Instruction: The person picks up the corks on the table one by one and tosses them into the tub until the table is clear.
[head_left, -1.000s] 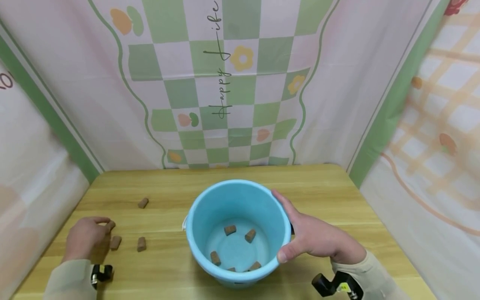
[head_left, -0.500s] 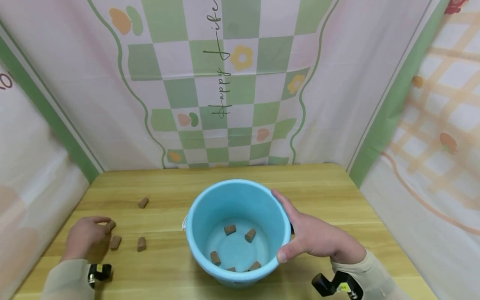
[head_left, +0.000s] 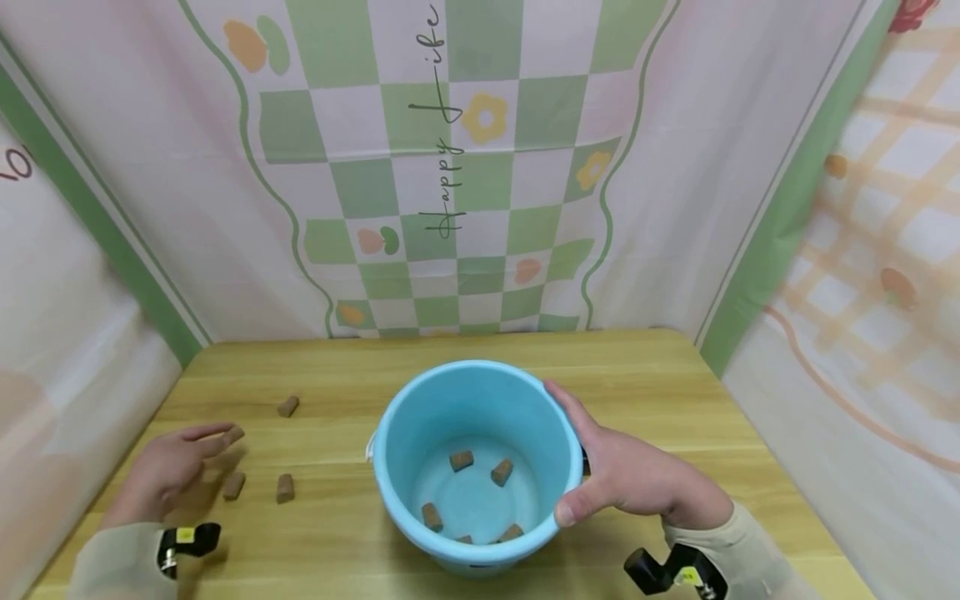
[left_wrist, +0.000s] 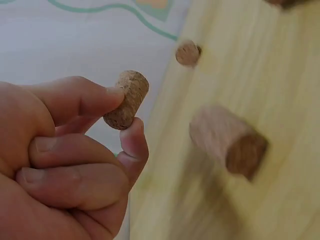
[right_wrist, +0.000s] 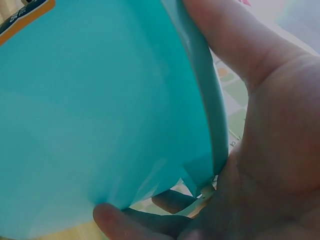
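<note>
My left hand (head_left: pixel 167 468) pinches a brown cork (left_wrist: pixel 129 102) between thumb and index finger, with the other fingers curled into the palm in the left wrist view. The cork is raised over the left part of the table. Just below this hand lies a second cork (head_left: pixel 234 486), and another cork (head_left: pixel 285 488) sits to its right. Farther back rests one more cork (head_left: pixel 288 406). On the right, my right hand (head_left: pixel 637 473) grips the rim of a light blue bucket (head_left: pixel 480 400), thumb over the rim and fingers around the outer wall. Several corks (head_left: pixel 502 472) lie on the bucket's bottom.
The wood-grain table (head_left: pixel 330 542) carries everything. A printed curtain (head_left: pixel 480 179) hangs behind its back edge, and more fabric stands along both sides. A white handle end (head_left: pixel 370 447) shows at the bucket's left side. Each wrist wears a black camera (head_left: pixel 678 571).
My left hand has lifted a cork off the table and shifted slightly up and right with it. The right hand and the bucket stay in place.
</note>
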